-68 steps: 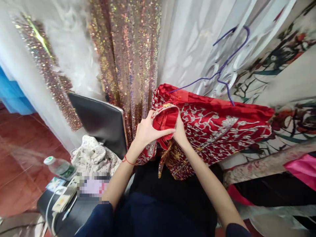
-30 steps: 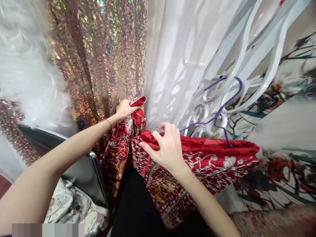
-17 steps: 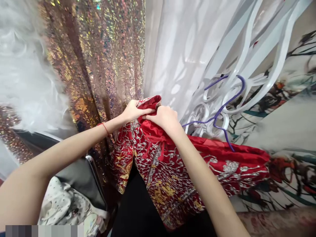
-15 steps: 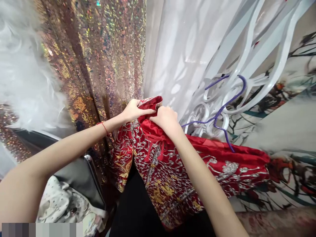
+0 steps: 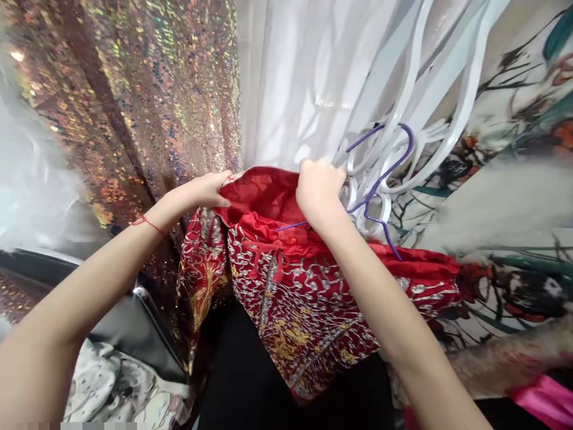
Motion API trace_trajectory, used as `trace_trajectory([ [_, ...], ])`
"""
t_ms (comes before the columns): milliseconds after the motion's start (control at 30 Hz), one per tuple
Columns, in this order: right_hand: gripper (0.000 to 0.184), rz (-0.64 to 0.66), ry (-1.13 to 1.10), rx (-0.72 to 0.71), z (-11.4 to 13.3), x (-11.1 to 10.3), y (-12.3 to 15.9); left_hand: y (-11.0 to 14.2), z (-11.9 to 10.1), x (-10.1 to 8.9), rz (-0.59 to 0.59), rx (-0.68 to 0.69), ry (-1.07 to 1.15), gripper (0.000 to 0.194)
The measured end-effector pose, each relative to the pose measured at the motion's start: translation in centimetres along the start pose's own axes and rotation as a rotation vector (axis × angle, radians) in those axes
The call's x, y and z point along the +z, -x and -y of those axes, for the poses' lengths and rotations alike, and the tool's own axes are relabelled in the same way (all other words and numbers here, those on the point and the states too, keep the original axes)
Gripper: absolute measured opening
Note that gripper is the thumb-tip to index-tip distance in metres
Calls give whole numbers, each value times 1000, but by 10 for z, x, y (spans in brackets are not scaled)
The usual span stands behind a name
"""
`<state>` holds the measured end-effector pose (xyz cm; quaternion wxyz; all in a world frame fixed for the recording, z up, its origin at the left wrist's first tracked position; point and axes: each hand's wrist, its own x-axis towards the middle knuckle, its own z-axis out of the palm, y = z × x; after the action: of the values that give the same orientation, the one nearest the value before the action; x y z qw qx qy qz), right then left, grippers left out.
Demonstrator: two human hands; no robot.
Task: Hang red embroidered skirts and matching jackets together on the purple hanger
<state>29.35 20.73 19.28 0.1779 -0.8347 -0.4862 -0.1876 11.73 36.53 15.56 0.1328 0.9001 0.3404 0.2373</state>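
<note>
A red garment (image 5: pixel 308 298) with silver and gold embroidery hangs in front of me, its red lining open at the top. My left hand (image 5: pixel 201 190) pinches the left edge of that opening. My right hand (image 5: pixel 319 190) is closed on the right edge of the opening, close to a thin purple wire hanger (image 5: pixel 380 179). One arm of the hanger runs into the garment under my right hand. The hanger's hook sits among white scrolled metalwork (image 5: pixel 403 137).
A sequinned gold curtain (image 5: pixel 134 101) hangs on the left and white sheer fabric (image 5: pixel 295 77) behind the garment. Floral printed cloth (image 5: pixel 505 197) fills the right side. A dark chair back (image 5: pixel 129 322) and spotted white cloth (image 5: pixel 116 388) sit at lower left. Pink fabric (image 5: pixel 546 400) shows at lower right.
My hands were together at the garment's top; now they have spread apart, opening it wide. My right hand has moved right to the hanger. The view has shifted upward.
</note>
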Motion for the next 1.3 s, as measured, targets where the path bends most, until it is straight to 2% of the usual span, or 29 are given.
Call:
trace_trajectory([
  [100,33,207,91,-160,-2,-3,12,-2,8,-1,181,-144,-275,19],
  [133,36,298,125,-218,-4,-4,14,-2,8,-2,178,-165,-337,17],
  [200,37,466,120,-323,-9,-6,14,1,2,-9,65,-135,-350,18],
  [267,31,528,-29,-401,-13,-10,11,7,-10,-19,-87,-44,-224,26],
  [333,29,420,-188,-414,-18,-18,12,14,-23,-28,-120,18,-53,32],
  [400,28,239,-244,-391,-23,-26,22,21,-33,-34,-55,43,82,32],
  [433,27,172,-247,-411,-27,-29,31,24,-37,-34,-17,55,126,29],
  [533,27,64,-309,-598,-49,-31,74,29,-41,-29,73,112,216,25],
  [567,27,-25,-321,-597,-62,-29,90,30,-42,-25,99,142,239,27],
  [633,29,-315,-248,-358,-94,-22,113,31,-43,-18,151,218,244,36],
  [667,28,-408,-211,-227,-113,-19,119,30,-44,-15,162,264,223,39],
  [700,28,-392,-186,-114,-131,-15,120,29,-46,-11,163,310,190,42],
  [733,28,-308,-194,-26,-148,-12,116,28,-48,-8,155,351,150,44],
  [800,31,82,-337,3,-175,-9,99,25,-56,-3,112,398,63,48],
  [867,43,449,-499,-83,-187,-9,79,24,-69,-1,63,395,-20,50],
  [933,58,677,-525,-171,-187,-13,63,27,-86,-2,46,383,-106,51],
  [1000,66,801,-467,-276,-180,-18,55,36,-108,-6,30,389,-189,52],
  [1067,70,868,-422,-399,-171,-22,54,49,-131,-11,-16,391,-269,53],
  [1167,83,893,-437,-514,-161,-21,56,66,-161,-17,-91,355,-342,54],
  [1300,84,920,-586,-564,-148,-9,55,72,-184,-15,-85,297,-353,56],
])
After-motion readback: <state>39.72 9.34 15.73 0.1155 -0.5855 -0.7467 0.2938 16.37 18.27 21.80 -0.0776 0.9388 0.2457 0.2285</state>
